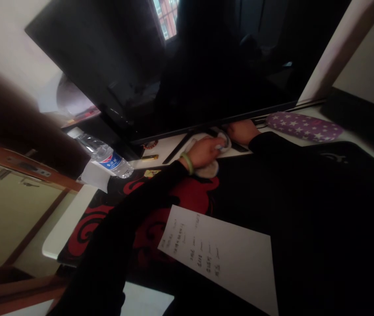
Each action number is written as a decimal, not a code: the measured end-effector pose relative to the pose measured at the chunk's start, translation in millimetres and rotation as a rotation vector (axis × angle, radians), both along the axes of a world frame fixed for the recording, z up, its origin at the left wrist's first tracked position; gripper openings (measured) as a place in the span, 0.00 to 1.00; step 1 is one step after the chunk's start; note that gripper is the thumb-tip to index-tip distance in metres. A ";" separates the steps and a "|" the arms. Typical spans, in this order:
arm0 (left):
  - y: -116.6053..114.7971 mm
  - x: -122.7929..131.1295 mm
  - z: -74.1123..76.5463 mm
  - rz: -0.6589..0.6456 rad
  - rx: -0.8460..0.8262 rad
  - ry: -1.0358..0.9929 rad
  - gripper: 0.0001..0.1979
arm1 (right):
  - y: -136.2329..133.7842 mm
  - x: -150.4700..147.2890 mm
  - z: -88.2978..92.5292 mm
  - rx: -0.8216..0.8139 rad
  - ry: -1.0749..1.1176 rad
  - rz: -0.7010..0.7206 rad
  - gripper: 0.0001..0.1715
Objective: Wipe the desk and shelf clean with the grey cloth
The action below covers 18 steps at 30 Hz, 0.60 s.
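My left hand (204,151), with a pale green bangle at the wrist, is closed on a light-coloured cloth (208,170). The cloth is bunched under and around the fingers, low in front of the monitor (187,66), over the dark strips of its stand (178,148). Just under the screen's bottom edge, to the right of the cloth, is my right hand (243,131). Its fingers look curled in, and what they hold, if anything, is hidden. Both forearms wear black sleeves.
A water bottle (103,154) stands at the left beside white tissue (94,174). A purple star-patterned pouch (305,127) lies at the right. A handwritten sheet (226,254) rests on the black-and-red mat (187,197). Behind the left hand are a beaded bracelet (150,144) and a small yellow item (150,157).
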<state>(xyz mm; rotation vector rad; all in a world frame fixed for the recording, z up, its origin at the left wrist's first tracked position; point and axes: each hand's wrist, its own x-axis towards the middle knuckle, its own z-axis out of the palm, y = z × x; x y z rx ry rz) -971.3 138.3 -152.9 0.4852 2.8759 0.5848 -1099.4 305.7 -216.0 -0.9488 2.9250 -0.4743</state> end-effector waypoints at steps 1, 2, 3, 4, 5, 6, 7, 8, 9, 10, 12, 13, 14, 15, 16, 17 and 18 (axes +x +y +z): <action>-2.5 7.5 5.3 -0.014 0.014 -0.005 0.20 | 0.1 0.3 -0.1 -0.003 0.006 -0.002 0.30; -5.1 14.1 10.6 -0.010 0.020 -0.003 0.20 | 0.5 0.5 -0.2 -0.003 0.015 -0.005 0.30; -7.6 19.8 15.8 0.014 0.017 0.006 0.20 | 0.9 0.6 -0.4 -0.003 0.026 -0.006 0.31; -9.7 24.4 20.3 0.059 0.006 0.029 0.20 | 1.5 0.5 -0.7 -0.005 0.041 -0.006 0.31; -11.1 27.8 23.8 0.123 -0.016 0.063 0.20 | 2.1 0.3 -1.1 -0.009 0.059 -0.008 0.31; -11.7 30.3 26.0 0.197 -0.047 0.106 0.21 | 2.6 -0.1 -1.6 -0.012 0.076 -0.011 0.31; -11.2 31.9 26.6 0.267 -0.082 0.148 0.21 | 3.0 -0.7 -2.1 -0.012 0.089 -0.014 0.31; -9.6 33.0 25.8 0.319 -0.116 0.187 0.22 | 3.3 -1.2 -2.5 -0.009 0.094 -0.016 0.31; -7.0 33.6 23.4 0.335 -0.147 0.213 0.22 | 3.5 -1.6 -2.8 -0.002 0.089 -0.015 0.31; -3.5 33.8 19.8 0.311 -0.175 0.222 0.23 | 3.5 -1.8 -2.9 0.005 0.080 -0.013 0.31; 4.5 32.7 10.2 0.193 -0.225 0.189 0.24 | 3.5 -1.1 -2.0 0.018 0.060 0.003 0.31; 8.3 30.9 5.1 0.134 -0.250 0.159 0.25 | 3.5 -0.2 -0.9 0.024 0.056 0.013 0.32; 11.5 28.0 0.3 0.093 -0.277 0.129 0.26 | 3.4 1.0 0.6 0.033 0.056 0.024 0.32; 14.0 23.8 -3.9 0.070 -0.303 0.106 0.28 | 3.2 2.4 2.2 0.042 0.060 0.031 0.32; 15.5 18.3 -7.3 0.061 -0.325 0.093 0.29 | 2.9 3.9 3.9 0.046 0.063 0.032 0.32; 16.3 11.7 -9.9 0.056 -0.343 0.088 0.30 | 2.6 5.3 5.6 0.044 0.064 0.031 0.33; 16.5 4.3 -11.5 0.049 -0.356 0.087 0.30 | 2.3 6.5 6.9 0.036 0.062 0.026 0.33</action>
